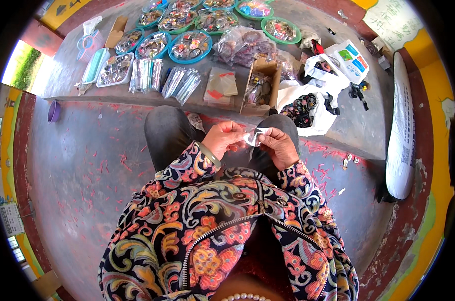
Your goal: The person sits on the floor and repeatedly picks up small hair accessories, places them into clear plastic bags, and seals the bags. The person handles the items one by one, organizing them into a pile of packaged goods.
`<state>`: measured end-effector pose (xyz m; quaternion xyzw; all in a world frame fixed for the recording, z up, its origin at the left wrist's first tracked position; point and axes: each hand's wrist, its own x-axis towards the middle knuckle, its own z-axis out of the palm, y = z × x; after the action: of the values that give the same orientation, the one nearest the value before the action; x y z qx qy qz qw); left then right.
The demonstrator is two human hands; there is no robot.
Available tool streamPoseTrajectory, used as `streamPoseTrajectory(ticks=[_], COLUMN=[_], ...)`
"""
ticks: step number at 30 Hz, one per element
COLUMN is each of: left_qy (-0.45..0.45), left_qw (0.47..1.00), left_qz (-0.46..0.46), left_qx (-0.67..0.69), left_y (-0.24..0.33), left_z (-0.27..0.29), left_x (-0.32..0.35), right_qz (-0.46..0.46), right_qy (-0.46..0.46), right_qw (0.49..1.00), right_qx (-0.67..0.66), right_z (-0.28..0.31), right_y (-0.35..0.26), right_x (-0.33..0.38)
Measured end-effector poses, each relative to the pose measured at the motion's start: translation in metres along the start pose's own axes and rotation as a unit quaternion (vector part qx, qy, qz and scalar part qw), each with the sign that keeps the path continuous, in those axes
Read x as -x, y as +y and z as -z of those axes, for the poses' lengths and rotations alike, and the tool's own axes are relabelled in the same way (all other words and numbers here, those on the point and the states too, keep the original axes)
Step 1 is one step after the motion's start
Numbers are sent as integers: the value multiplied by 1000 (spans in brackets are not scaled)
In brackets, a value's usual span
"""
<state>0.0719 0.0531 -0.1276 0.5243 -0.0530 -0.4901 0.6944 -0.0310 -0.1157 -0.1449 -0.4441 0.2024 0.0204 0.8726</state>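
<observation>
In front of my knees, a small shiny white packet (252, 136) with a dark patch is stretched between both hands. My left hand (224, 140) pinches its left edge between thumb and fingers. On the other side, my right hand (279, 147) grips the right edge the same way. Whether anything lies inside the packet is too small to tell. Closest beyond the hands, on the raised ledge, are an open cardboard box (271, 71) with small mixed items and a white plastic bag (321, 124) of dark, colourful pieces.
Green and blue round baskets (173, 56) of small trinkets crowd the ledge's back. Bundles of clear-wrapped sticks (146, 75), a flat clear packet (220, 86) and a white tray (101, 83) line its front. A purple bucket (53, 112) stands at left; red scraps (124, 161) litter the floor.
</observation>
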Motion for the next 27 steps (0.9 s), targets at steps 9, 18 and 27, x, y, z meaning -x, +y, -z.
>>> streamPoseTrajectory(ticks=[9, 18, 27], left_qy=[-14, -15, 53], left_qw=[998, 993, 994], left_qz=[0, -4, -7], left_qx=[-67, -114, -95], left_y=[-3, 1, 9], left_z=[11, 9, 0], left_x=[-3, -4, -2], right_qz=[79, 91, 88], right_qy=[88, 94, 72], right_qw=[976, 974, 986], right_qx=[185, 184, 124], right_z=[-9, -8, -8], right_y=[-6, -8, -3], right_x=[5, 8, 5])
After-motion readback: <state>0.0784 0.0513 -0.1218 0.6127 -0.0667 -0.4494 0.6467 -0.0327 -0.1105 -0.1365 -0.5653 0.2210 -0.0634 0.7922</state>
